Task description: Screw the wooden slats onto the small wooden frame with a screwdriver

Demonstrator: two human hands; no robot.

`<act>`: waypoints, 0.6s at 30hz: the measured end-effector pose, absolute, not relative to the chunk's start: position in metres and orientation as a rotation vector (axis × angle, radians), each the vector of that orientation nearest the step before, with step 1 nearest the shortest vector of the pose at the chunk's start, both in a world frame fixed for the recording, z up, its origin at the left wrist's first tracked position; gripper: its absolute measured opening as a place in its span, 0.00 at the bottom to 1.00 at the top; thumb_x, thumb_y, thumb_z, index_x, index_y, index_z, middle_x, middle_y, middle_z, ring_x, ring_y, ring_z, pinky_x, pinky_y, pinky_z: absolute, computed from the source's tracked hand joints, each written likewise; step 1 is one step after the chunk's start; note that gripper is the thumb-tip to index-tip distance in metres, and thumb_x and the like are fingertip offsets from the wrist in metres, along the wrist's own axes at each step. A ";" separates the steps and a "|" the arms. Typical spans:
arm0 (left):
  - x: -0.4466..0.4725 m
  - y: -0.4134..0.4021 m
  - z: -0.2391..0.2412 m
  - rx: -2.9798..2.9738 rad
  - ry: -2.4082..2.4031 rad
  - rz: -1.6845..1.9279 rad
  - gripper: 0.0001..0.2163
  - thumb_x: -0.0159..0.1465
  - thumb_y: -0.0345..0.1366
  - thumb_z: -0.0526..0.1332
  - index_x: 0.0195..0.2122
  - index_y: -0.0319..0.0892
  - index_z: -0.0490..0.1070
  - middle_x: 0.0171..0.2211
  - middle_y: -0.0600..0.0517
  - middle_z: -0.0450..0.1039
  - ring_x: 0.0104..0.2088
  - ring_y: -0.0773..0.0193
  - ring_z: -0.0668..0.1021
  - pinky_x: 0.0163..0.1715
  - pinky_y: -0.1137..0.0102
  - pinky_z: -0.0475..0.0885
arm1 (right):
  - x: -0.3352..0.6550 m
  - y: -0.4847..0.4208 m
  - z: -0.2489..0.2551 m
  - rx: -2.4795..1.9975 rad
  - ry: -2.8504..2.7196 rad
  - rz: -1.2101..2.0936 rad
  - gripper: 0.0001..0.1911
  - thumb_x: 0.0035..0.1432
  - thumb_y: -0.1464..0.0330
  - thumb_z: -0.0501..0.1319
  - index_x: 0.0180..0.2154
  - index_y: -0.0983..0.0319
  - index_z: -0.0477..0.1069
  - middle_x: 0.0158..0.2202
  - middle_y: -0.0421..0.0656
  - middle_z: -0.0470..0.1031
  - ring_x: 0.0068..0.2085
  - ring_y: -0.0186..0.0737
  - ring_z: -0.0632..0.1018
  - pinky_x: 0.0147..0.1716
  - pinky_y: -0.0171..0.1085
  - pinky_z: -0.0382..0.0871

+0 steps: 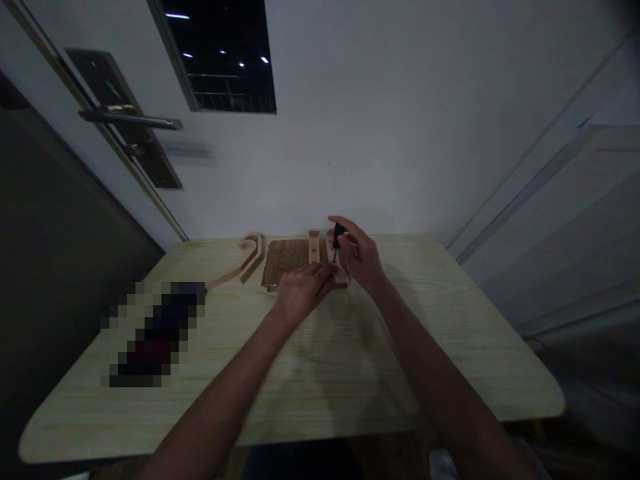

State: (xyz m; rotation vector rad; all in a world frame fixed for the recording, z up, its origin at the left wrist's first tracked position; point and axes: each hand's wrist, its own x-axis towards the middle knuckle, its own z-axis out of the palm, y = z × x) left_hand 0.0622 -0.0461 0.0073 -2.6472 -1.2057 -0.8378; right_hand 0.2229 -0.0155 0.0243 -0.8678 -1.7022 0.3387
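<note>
A flat wooden board [286, 259] lies at the far side of the pale table [325, 360], with an upright wooden strip [313, 245] beside it. My left hand [300, 290] rests on the board's near right edge, fingers pressed down on the wood. My right hand [357, 253] is just right of it, fingers pinched round a small black tool [339, 235] held upright over the wooden pieces. What lies under my hands is hidden.
Two curved wooden pieces [249, 257] lie left of the board. A blurred-out dark object [155, 333] sits on the table's left part. A door with a metal handle [131, 120] stands at the left; a white wall is behind the table.
</note>
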 end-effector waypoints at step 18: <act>0.061 -0.046 0.006 -2.650 -1.192 -0.836 0.10 0.66 0.37 0.55 0.47 0.45 0.71 0.40 0.51 0.78 0.36 0.63 0.79 0.31 0.73 0.69 | 0.218 -0.020 0.026 -0.864 -1.753 0.370 0.19 0.65 0.61 0.48 0.56 0.56 0.63 0.46 0.45 0.72 0.42 0.38 0.76 0.40 0.39 0.74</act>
